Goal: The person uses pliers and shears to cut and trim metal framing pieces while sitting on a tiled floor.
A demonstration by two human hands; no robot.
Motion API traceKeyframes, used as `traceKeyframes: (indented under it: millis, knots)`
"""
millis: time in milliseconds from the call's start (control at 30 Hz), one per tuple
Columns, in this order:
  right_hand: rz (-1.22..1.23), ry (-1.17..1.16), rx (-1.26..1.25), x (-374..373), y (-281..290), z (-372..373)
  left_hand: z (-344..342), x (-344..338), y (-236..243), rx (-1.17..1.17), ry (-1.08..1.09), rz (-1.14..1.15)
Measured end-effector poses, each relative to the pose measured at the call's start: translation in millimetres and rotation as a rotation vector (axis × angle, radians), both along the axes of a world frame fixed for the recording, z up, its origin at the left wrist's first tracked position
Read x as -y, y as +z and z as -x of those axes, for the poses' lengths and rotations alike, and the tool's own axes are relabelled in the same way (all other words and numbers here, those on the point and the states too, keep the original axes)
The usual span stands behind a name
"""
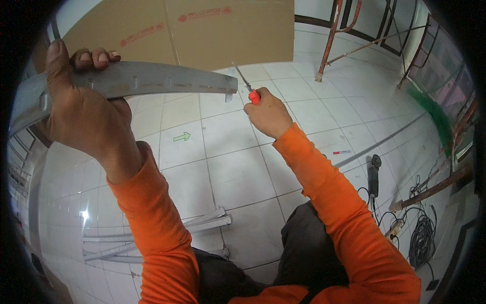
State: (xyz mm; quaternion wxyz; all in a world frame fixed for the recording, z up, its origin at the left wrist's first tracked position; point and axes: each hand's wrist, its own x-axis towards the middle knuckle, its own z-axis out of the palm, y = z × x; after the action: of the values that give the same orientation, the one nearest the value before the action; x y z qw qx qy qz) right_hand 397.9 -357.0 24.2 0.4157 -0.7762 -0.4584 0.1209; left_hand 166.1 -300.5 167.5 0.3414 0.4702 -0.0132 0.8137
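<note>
A long grey metal channel [167, 78] is held up across the left half of the view. My left hand [83, 101] wraps round it, with the thumb on the near side and the fingertips over the top edge. Its free end, with a small tab bent down, points right. Just beyond that end, my right hand [269, 112] is closed on a screwdriver [254, 96] with a red handle. The screwdriver's thin shaft points up and to the left, close to the channel's end; whether they touch I cannot tell.
Metal strips [207, 220] lie on the tiled floor [238, 172] by my knees. A large cardboard sheet [233, 35] stands ahead. To the right are an angle grinder [373, 175], a coiled cable [422, 235], a red marker [341, 152] and a rusty scaffold frame [328, 43].
</note>
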Motion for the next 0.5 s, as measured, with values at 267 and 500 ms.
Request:
traceKeyframes:
  millis: [267,500]
  knots:
    - [0.077,-0.076,0.119,-4,5,4,-6,2,-9,-0.066,0.02,-0.197]
    - [-0.032,-0.078,0.243,-6,2,2,-15,15,-3,-0.004,0.133,-0.055]
